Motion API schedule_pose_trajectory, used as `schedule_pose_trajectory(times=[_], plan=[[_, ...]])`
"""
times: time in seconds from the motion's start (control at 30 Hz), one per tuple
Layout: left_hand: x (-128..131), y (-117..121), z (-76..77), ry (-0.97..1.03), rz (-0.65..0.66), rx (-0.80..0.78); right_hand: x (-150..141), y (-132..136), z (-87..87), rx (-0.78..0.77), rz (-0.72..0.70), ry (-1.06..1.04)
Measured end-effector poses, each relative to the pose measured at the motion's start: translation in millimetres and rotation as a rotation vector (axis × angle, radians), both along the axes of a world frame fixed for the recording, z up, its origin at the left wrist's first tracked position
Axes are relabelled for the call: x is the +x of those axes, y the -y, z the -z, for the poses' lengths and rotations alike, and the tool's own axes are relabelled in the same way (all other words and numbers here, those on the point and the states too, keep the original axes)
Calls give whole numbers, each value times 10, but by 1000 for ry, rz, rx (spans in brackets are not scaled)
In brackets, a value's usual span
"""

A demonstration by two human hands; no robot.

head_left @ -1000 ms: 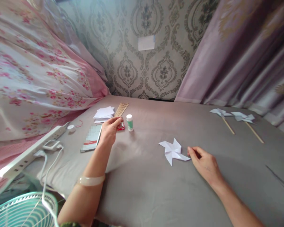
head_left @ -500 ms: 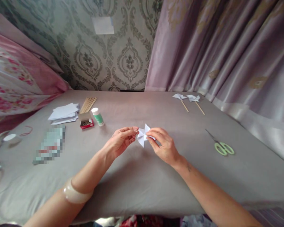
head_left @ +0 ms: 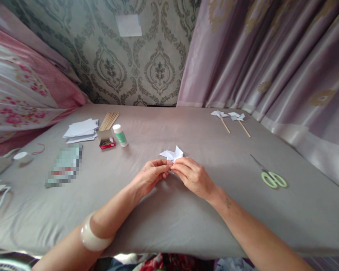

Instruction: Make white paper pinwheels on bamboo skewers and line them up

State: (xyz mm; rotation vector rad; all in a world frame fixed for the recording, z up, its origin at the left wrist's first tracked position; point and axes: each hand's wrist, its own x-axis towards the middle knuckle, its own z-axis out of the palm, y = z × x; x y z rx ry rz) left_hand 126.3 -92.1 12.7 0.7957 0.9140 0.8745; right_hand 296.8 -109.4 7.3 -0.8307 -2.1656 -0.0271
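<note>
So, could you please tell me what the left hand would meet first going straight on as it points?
Probably the right hand, just ahead, though whether the paper pinwheel comes between them is unclear.

"How many pinwheels (head_left: 176,153) reach your screen?"
"I count three, plus one left hand (head_left: 152,175) and one right hand (head_left: 198,177), so two hands."
"Sticks (head_left: 109,121)?"
"Two bear pinwheels; the loose ones overlap too much for me to number from here."
"Paper (head_left: 80,128)?"
"One stack, whose sheets I can't count, and one lone sheet (head_left: 129,25)."
"Singles?"
"On my feed I get one scissors (head_left: 267,173), one bottle (head_left: 120,135), one packet (head_left: 64,163), one bangle (head_left: 90,236), one red string (head_left: 39,151) and one red box (head_left: 109,146), contents (head_left: 105,142) too small to tally."
</note>
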Motion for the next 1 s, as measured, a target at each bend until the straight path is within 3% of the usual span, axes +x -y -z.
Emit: schedule_pose_trajectory(times=[0.23,0.4,0.5,0.63,0.8,1.0], plan=[[-5,13,22,15,12,17,-19,-10,66,-132,-25,-96],[-32,0,-14,-25,47,44,-32,-27,45,-358,4,-260],[-77,-103,-50,-212,22,179,31,-88,8,-514,148,-460],[-121,-372,-62,-639,-129,483,149,-202,11,-633,302,-752],[-29,-650,7,-973,-10,661,174,-244,52,-732,258,-817],[96,-688,92,-1235,91,740,155,-239,59,-788,219,-827]])
